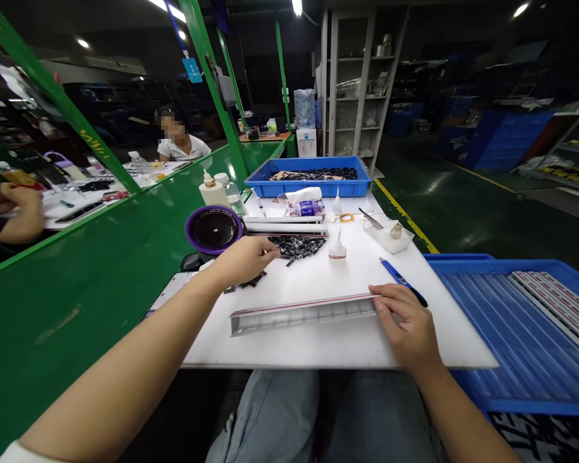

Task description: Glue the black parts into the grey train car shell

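My left hand [251,257] is at the left edge of a pile of small black pieces [299,247], its thumb and fingertips pinched together; whatever is between them is too small to make out. A long grey-white channel strip [302,313] with a red line along its top edge lies across the front of the white table. Its right end is gripped by my right hand [405,319], thumb in front and fingers over the top. More black pieces [251,281] lie below my left wrist.
Behind the pile are pale bars [287,227], a purple-rimmed round object [214,229] and a blue bin [313,186]. A dropper bottle [338,247], blue cutter [400,280] and clear tray [388,236] stand right. A blue crate [525,399] adjoins the table. People sit beyond the green partition [101,238].
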Demonstrator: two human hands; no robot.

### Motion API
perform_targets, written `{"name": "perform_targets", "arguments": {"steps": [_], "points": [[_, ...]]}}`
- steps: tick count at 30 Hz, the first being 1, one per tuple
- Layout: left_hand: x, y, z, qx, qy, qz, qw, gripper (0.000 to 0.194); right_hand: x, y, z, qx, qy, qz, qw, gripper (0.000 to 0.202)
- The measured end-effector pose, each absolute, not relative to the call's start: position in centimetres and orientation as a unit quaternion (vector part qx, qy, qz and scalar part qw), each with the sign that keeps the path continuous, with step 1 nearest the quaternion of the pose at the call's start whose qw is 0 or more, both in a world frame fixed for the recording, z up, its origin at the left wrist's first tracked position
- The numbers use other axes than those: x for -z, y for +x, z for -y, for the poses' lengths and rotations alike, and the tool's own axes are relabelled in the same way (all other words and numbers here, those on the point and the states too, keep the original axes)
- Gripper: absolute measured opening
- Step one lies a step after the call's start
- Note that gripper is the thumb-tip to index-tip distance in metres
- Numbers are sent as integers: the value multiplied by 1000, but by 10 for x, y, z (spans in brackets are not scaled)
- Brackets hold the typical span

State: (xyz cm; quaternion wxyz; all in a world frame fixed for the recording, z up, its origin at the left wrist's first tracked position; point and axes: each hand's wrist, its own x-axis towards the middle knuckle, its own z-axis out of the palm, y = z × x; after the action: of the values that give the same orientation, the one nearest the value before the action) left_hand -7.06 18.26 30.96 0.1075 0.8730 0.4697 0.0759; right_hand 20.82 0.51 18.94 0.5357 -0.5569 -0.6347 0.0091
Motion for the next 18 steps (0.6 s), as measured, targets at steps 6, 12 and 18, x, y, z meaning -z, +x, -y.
{"name": "perform_targets", "arguments": {"steps": [6,12,18], "points": [[-336,-101,-139,-118,854,-497,100,29,-190,207,-3,16,-554,663,504,16],[-301,-151,-80,-225,852,-470,51,27,-189,210,-1,-12,-572,655,494,13],[-245,-172,-43,-230,870,-435,11,23,-188,211,0,-49,-601,620,503,16]]}}
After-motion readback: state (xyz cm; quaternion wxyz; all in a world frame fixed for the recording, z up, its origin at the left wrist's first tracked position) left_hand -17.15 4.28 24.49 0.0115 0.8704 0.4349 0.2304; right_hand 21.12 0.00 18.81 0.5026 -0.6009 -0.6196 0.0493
